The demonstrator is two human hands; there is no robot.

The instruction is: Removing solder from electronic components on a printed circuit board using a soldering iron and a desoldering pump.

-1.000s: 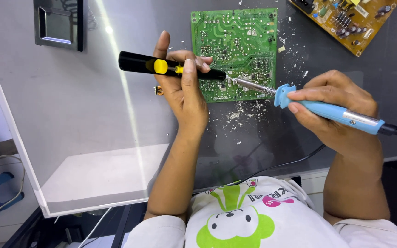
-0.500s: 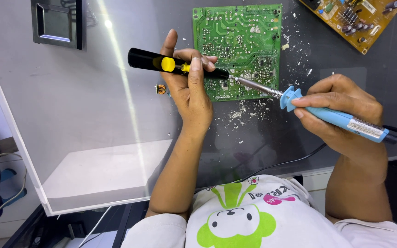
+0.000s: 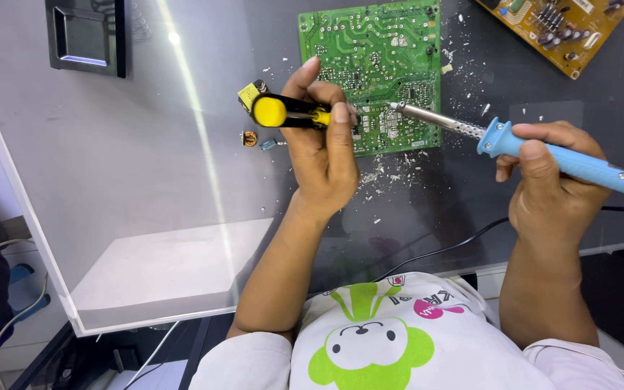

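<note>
Left hand (image 3: 323, 155) grips black-yellow desoldering pump (image 3: 290, 112) at green circuit board (image 3: 373, 65); right hand (image 3: 547, 173) clasps blue soldering iron (image 3: 543, 148), tip angled onto joints.

A glossy grey tabletop (image 3: 110, 166) carries a bright streak of reflected light (image 3: 196, 123).

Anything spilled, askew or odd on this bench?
Yes: pale flakes and crumbs are strewn over the grey table beside and below the green circuit board. Two small loose parts lie left of the left hand.
</note>
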